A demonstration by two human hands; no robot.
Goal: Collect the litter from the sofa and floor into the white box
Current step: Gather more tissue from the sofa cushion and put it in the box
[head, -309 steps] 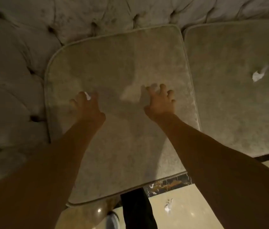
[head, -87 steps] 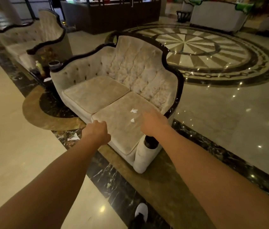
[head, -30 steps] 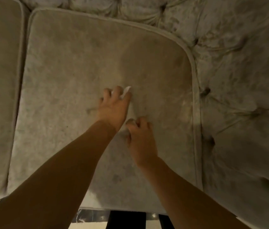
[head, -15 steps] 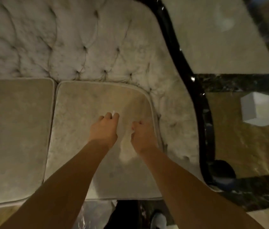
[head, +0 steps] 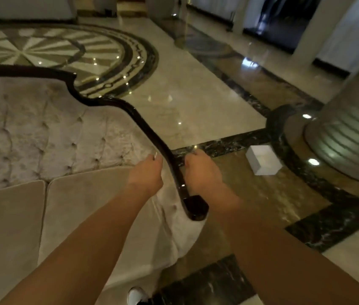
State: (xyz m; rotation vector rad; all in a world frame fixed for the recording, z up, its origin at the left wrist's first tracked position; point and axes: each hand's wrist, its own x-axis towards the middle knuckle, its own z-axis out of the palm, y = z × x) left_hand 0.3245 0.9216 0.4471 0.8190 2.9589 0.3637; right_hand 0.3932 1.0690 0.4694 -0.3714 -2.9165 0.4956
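- Left hand (head: 146, 176) curled closed, a sliver of white litter (head: 155, 155) showing at its fingertips, above the sofa (head: 42, 133) arm.
- Right hand (head: 200, 172) curled past the dark sofa trim (head: 152, 135); contents not visible (cannot tell).
- White box (head: 263, 159) sits on the floor (head: 196, 102), right of the hands, near a column base (head: 346, 142).

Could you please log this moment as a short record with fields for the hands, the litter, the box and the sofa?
left hand: closed, a white scrap of litter showing at the fingertips
right hand: closed; contents hidden
white box: on the floor right of the sofa, near a column base
sofa: tufted back, dark trim; no litter visible on the seat cushions
position: both hands over the sofa's right arm, the box beyond them
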